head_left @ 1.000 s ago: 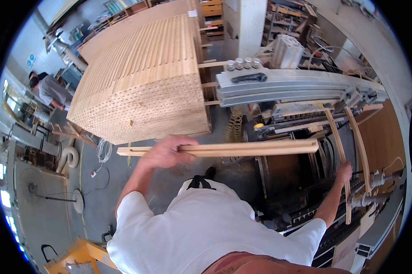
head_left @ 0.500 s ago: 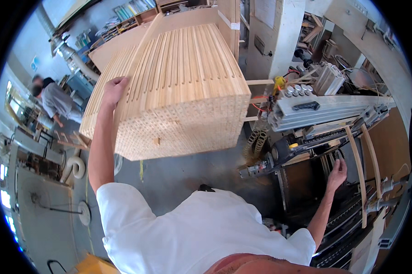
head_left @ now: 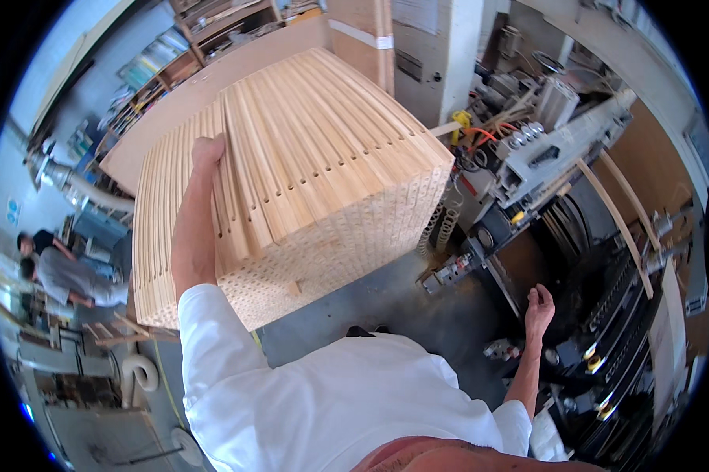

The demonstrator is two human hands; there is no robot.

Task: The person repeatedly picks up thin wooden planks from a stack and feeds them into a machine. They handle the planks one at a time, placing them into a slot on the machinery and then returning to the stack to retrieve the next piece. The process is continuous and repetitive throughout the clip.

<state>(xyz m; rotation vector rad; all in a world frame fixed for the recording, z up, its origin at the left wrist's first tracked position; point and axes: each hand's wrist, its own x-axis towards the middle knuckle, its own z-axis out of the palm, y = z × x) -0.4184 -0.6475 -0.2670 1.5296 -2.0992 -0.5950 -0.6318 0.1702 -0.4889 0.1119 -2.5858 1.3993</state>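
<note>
Left hand (head_left: 206, 151) lies on top of the stacked wooden slats (head_left: 307, 157), fingers curled over a slat at the top of the pile. The stack fills the upper centre, left of the grey woodworking machine (head_left: 543, 157). Right hand (head_left: 538, 303) hangs loosely curled, empty, beside the machine's dark lower frame.

Paper sheet (head_left: 414, 14), pale and rectangular, on the white pillar (head_left: 449, 63) behind the slat stack (head_left: 307, 181); blue round sign (head_left: 13, 211) far left of the stack.
</note>
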